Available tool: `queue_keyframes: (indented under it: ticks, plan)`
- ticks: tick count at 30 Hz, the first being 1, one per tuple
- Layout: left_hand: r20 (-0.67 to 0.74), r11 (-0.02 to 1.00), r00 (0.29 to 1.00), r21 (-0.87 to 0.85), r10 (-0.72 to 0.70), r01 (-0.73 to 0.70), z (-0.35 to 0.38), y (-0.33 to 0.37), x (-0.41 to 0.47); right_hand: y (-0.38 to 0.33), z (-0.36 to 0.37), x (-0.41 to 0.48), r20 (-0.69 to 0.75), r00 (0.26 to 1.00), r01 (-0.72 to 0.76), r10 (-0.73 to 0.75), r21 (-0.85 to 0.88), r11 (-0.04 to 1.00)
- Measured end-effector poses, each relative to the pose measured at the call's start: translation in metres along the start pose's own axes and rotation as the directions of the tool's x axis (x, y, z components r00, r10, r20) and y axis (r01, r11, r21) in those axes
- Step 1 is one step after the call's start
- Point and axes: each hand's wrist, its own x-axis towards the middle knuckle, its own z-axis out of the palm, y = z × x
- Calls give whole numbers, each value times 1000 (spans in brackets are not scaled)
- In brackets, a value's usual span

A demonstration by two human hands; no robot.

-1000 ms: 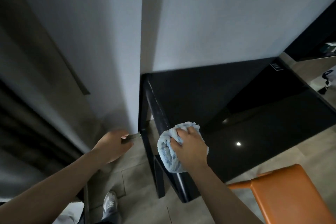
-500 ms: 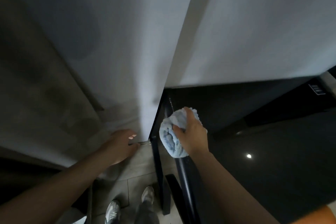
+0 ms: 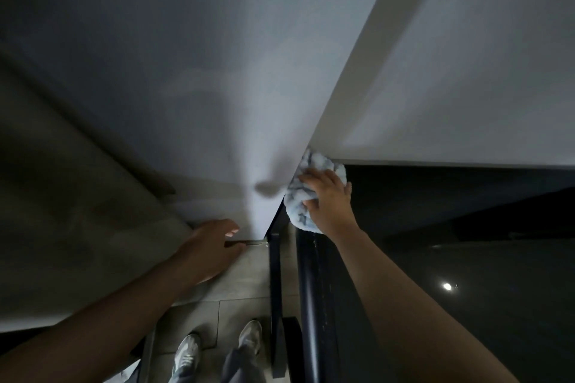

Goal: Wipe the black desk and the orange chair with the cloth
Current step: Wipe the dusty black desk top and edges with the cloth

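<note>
A glossy black desk [image 3: 466,274] fills the right side, its rounded left edge running toward me. My right hand [image 3: 331,202] grips a bunched light-blue cloth [image 3: 298,196] and presses it on the desk's far left corner, right against the white wall. My left hand [image 3: 214,249] reaches forward to the left of the desk, fingers extended, resting against the base of the wall and holding nothing. The orange chair is out of view.
White walls [image 3: 451,71] meet at a protruding corner just behind the desk. A black desk leg [image 3: 275,283] stands over the grey tiled floor [image 3: 236,292]. My shoes [image 3: 217,348] are at the bottom, beside the desk edge.
My right hand slid the cloth along the desk's left edge away from me to the far corner at the wall. The view swung left, and the orange chair left the frame.
</note>
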Motion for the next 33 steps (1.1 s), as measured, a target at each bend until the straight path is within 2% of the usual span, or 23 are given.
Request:
queue_keyframes:
  ticks: [3,7,10,13,20,25,33]
  plan:
    - [-8,1000,1000,9,-3,4,4,-2,3,3,9,8,56,998,-11,12,-19,1000]
    - [32,999,999,-27,-30,31,9,-7,4,5,17,13,0,998,-57,57,36,998]
    - [83,999,996,-30,-32,35,8,-8,2,9,17,23,35,994,-105,108,-74,992]
    - [107,998,993,-31,-48,51,6,-9,0,8,19,34,103,990,-71,93,-200,977]
    - [55,998,997,-9,-54,54,6,-9,11,10,25,37,104,990,-69,92,-204,977]
    - [77,997,994,-1,-72,72,-2,-7,11,10,29,30,65,995,-58,74,-210,976]
    - [87,998,994,-16,-65,66,-5,-7,7,8,35,8,90,993,-46,70,-247,968]
